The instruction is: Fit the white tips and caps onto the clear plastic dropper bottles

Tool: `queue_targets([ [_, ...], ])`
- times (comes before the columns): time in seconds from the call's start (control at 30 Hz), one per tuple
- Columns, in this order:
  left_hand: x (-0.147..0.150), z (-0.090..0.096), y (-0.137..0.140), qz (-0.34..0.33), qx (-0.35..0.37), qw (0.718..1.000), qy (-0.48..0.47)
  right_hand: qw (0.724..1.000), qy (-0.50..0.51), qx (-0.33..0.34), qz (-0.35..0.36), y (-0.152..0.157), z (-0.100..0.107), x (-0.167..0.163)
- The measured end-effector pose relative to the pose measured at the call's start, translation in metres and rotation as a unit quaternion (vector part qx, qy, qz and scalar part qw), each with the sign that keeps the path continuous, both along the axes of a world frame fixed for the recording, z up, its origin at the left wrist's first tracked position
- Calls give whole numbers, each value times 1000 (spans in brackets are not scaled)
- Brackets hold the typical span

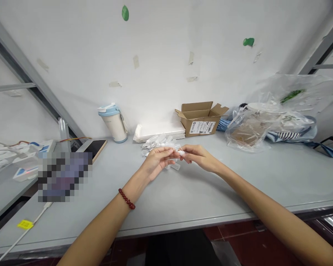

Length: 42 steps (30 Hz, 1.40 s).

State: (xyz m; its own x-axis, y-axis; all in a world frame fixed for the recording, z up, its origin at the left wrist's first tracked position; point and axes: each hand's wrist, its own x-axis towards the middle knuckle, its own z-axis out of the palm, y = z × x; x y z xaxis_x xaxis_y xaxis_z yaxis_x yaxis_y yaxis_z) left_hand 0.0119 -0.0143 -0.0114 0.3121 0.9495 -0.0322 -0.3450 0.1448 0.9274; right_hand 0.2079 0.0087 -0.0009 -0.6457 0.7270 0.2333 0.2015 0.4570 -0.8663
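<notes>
My left hand (157, 161) and my right hand (200, 156) meet above the middle of the grey table. Between their fingertips is a small white plastic piece (181, 152), pinched from both sides; its exact kind is too small to make out. Just behind and below my fingers lies a heap of small white and clear plastic parts (160, 140), partly hidden by my left hand. One clear part (175, 166) rests on the table under the hands. A dark red bead bracelet (126, 198) circles my left wrist.
Behind the heap lie stacked white sheets or bags (161, 132) and an open cardboard box (201, 123). A cream tumbler (114, 125) stands left of them. Phone (98, 147), power strip (26, 170) and cable (22, 236) occupy the left side. Clear plastic bags (246, 129) lie at right.
</notes>
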Motion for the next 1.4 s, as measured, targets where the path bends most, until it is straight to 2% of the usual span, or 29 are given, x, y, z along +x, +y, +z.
queue_targets([
  [0.83, 0, 0, 0, 5, 22, 999, 38, 1000, -13, 2, -6, 1, -3, 1],
  [1.4, 0, 1, -1, -26, 34, 999, 30, 999, 22, -38, 12, -2, 0, -2],
])
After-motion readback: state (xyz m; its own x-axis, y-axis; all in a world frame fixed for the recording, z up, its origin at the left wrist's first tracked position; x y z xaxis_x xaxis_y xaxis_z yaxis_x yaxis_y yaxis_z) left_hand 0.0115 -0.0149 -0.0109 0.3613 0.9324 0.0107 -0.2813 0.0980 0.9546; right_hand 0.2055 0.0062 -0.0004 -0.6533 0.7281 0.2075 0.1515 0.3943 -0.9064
